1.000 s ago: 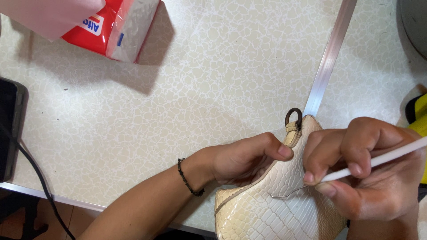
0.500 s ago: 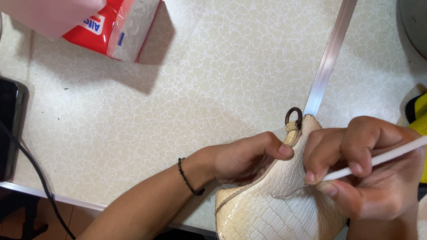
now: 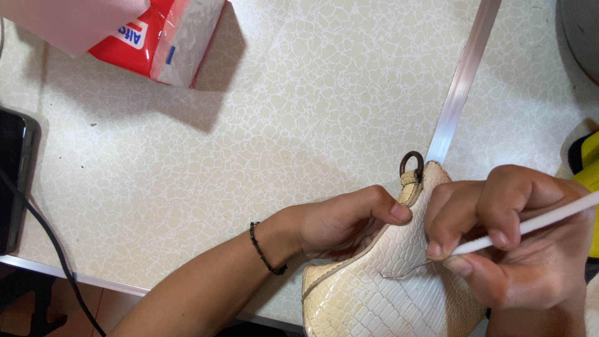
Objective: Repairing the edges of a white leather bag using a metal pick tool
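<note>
Little is seen to have shifted over the last second: the thin wire hook (image 3: 405, 269) of the white-handled tool (image 3: 530, 223) has been drawn slightly lower across the cream bag (image 3: 380, 293), while both hands are found where they were. The bag, embossed with a scale pattern, is laid at the near edge of the pale crackle-patterned table (image 3: 299, 118), its corner with the dark metal ring (image 3: 412, 165) pointed away from the person. The left hand (image 3: 340, 221) is closed on the bag's upper edge, thumb pressed just below the ring, apparently so that the panel is kept taut and steady under the tool. The right hand (image 3: 511, 243) is closed round the tool's handle in a pen-like pinch between thumb and fingertips, which allows fine control of the hooked tip; the tip is rested against the bag's surface. A beaded bracelet (image 3: 265, 249) is worn on the left wrist. Well apart, at the far left corner, a red and white packet (image 3: 159, 40) is set; a metal strip (image 3: 462, 81) runs across the table to the ring, and a dark device (image 3: 12, 181) with a cable (image 3: 59, 259) lies at the left edge.
</note>
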